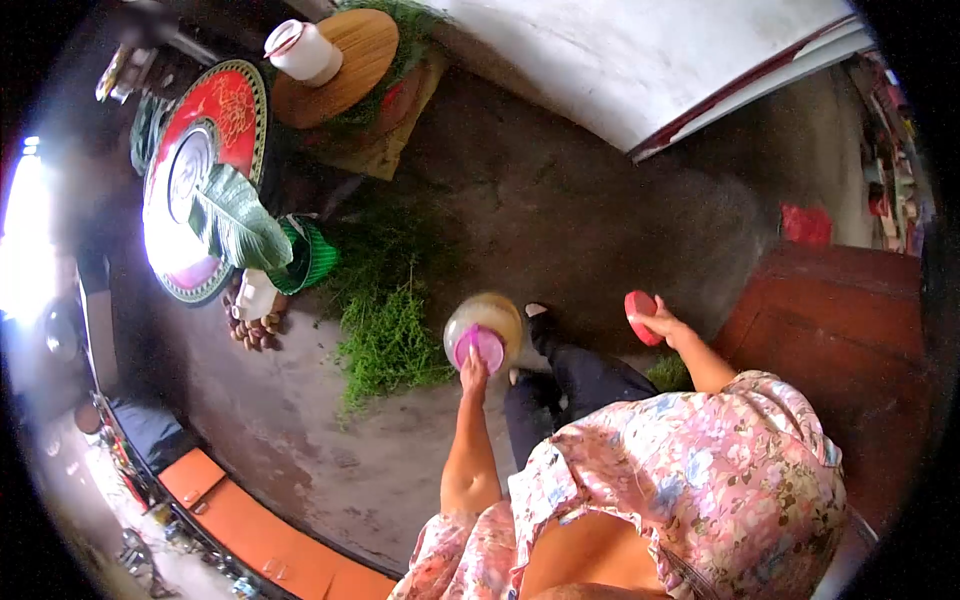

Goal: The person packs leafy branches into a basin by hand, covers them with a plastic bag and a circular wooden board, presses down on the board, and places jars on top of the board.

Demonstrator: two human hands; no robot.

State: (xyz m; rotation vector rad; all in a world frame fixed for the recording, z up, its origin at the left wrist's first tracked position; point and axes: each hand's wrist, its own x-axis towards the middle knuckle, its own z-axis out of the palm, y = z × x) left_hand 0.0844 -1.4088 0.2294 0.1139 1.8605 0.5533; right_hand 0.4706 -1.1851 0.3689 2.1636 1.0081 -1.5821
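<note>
My left hand [474, 374] is closed on the pink-purple top of a round see-through container [484, 312]. Whether this top is a lid or a handle, I cannot tell. The container hangs in front of my legs and looks brownish inside. Off to the right, my right hand [662, 321] grips a red round object [641, 318] that looks like a lid, its thumb and fingers around the edge. Green leafy stalks [385, 345] lie on the floor left of the container.
Left, a red patterned round table [235, 105] bears a large leaf [238, 215]. Beside it stand a green basket [312, 252] and brown roundish items [256, 333]. A wooden round top [365, 60] holds a white jar [303, 52]. Orange cabinets [265, 535] line the lower left; a brown panel [820, 320] is right.
</note>
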